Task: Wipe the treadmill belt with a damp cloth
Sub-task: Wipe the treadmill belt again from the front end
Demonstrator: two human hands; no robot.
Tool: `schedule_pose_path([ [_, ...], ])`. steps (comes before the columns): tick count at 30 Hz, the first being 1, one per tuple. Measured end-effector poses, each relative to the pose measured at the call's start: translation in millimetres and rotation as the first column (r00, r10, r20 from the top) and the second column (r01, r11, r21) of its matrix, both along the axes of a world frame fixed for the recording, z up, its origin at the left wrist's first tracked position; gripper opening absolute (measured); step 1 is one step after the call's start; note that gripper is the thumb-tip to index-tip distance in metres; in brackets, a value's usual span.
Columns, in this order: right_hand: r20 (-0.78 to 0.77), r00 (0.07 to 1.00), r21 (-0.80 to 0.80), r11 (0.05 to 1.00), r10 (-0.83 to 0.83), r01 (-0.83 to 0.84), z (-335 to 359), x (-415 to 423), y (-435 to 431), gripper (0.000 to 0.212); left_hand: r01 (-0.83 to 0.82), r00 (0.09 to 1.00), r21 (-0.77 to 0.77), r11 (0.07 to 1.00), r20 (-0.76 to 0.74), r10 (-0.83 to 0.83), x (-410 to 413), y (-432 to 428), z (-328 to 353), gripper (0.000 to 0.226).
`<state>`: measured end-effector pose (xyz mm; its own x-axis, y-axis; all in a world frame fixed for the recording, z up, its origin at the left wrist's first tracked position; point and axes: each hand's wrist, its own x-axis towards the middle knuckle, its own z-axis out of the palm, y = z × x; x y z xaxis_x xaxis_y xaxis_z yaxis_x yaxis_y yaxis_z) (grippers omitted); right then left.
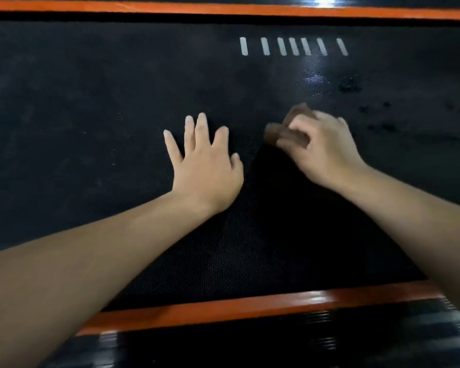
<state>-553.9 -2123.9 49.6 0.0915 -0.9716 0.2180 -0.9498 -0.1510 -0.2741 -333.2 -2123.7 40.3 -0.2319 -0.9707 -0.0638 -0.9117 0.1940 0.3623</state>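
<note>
Gripping a brown cloth (272, 135), R hand (323, 152) curls on the belt (91, 102) — L hand (205, 163) flat, fingers spread.

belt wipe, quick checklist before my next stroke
1. Cloth gripped by right hand: ok, the fingers curl round it.
2. Cloth touching belt: cannot tell, too blurred.
3. Left hand flat on the belt, apart from the cloth: ok.
4. Belt free of dirt: not ok, dark specks lie beyond and right of the right hand.
5. Cloth damp: cannot tell.
</note>
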Motion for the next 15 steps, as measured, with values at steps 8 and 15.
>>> schedule_pose_path([
  [8, 0.089, 0.994, 0.057, 0.996, -0.067, 0.062, 3.9, -4.1, -32.1, 0.021, -0.090, 0.995, 0.020, 0.996, -0.050, 0.091, -20.5, -50.1, -4.9, 0.052],
  [15, 0.088, 0.987, 0.004, 0.991, -0.137, 0.137, 7.9, -32.0, -132.0, 0.021, -0.154, 0.986, -0.105, 0.982, 0.049, 0.160, -29.6, -52.7, -24.4, 0.068],
])
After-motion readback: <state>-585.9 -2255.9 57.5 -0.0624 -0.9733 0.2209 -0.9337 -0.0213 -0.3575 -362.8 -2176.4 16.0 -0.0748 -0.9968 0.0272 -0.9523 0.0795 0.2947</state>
